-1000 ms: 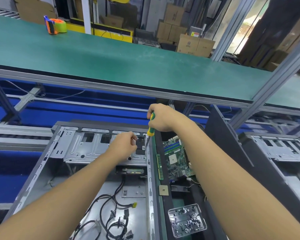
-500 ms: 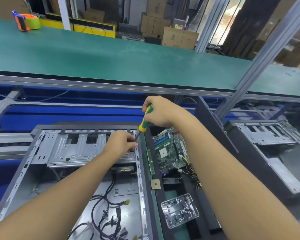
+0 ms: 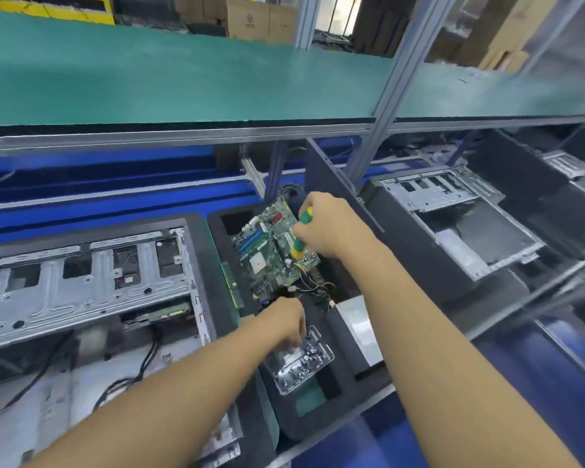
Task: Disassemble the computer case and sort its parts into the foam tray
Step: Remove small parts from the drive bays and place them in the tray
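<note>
Here, in the head view, the foam tray [image 3: 339, 334] lies at the middle of the bench and serves as the anchor for everything else. Just left of it, edge to edge, sits the open computer case [image 3: 81, 282], its side panel off and its floor bare where a board would sit. Inside the tray's far compartment rests the motherboard [image 3: 267, 255], tilted, with loose wires [image 3: 314, 288] trailing off its near corner. A memory stick [image 3: 232, 288] stands in the slot along the tray's left wall, and a silver block [image 3: 355, 322] fills the right-hand compartment. At the tray's near end sits a clear screw box [image 3: 304, 366] with many small screws in it.

The left hand [image 3: 284, 320] hovers over that box, fingers curled downward. Whether it pinches a screw cannot be told through the blur. The right hand [image 3: 328, 228] hangs above the motherboard, clenched round the green and yellow screwdriver [image 3: 299, 238].

By my reckoning the job is well past halfway: board, memory and many screws are sorted. The metal drive cage [image 3: 88, 285], a drive [image 3: 163, 314] under it and the black cables [image 3: 125, 383] are not yet out of the case
</note>
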A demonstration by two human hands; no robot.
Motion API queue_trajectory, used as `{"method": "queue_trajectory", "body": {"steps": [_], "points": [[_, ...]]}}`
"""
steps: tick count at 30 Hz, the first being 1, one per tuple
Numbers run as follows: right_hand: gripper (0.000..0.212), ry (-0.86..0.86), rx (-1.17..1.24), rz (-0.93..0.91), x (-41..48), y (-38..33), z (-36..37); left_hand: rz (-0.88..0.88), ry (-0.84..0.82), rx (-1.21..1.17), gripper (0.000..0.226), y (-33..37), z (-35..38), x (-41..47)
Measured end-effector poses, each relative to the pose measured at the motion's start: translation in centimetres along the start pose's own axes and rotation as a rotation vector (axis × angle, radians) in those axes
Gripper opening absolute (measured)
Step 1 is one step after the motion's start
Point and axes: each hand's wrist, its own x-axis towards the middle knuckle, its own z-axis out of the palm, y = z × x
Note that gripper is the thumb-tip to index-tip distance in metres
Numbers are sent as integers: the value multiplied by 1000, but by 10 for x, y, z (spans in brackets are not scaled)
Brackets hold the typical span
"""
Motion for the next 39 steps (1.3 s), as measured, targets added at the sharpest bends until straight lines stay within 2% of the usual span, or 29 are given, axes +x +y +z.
{"method": "queue_trajectory", "body": {"steps": [3, 8, 10, 13, 16, 19, 23, 25, 26, 28, 30, 32, 33, 35, 37, 39], "points": [[24, -8, 0, 56, -15, 25, 2, -63, -11, 38, 23, -1, 22, 16], [20, 32, 25, 91, -19, 45, 0, -117, -21, -73, 29, -3, 17, 22], [23, 48, 37, 84, -15, 45, -1, -111, 42, -142, 29, -3, 3, 20], [28, 106, 82, 82, -7, 37, 0, -98, 159, -421, 21, -12, -26, 9], [29, 168, 168, 69, -1, 21, 6, -66, 328, -649, 24, -32, -59, -18], [21, 100, 334, 35, 5, -5, 20, -52, 406, -689, 25, -66, -86, -54], [38, -82, 594, 3, 14, -44, 50, -178, 465, -655, 23, -123, -102, -100], [38, -181, 727, 16, 16, -62, 72, -237, 512, -696, 21, -147, -99, -119], [33, -238, 811, 26, 17, -69, 85, -259, 504, -719, 21, -159, -95, -129], [25, -359, 944, 28, 17, -79, 113, -317, 387, -725, 20, -180, -84, -149], [24, -421, 967, 25, 13, -85, 141, -403, 210, -739, 18, -198, -69, -168], [13, -432, 924, 26, 8, -91, 163, -485, 113, -795, 17, -210, -49, -180], [13, -422, 885, 18, 7, -93, 170, -512, 132, -840, 17, -214, -39, -180], [19, -375, 791, -17, 7, -95, 180, -508, 283, -1005, 25, -221, -17, -168], [19, -310, 699, -57, 5, -96, 187, -418, 449, -1338, 39, -221, -5, -149], [15, -251, 675, -66, -2, -95, 192, -304, 561, -1683, 37, -216, -1, -132]]}}
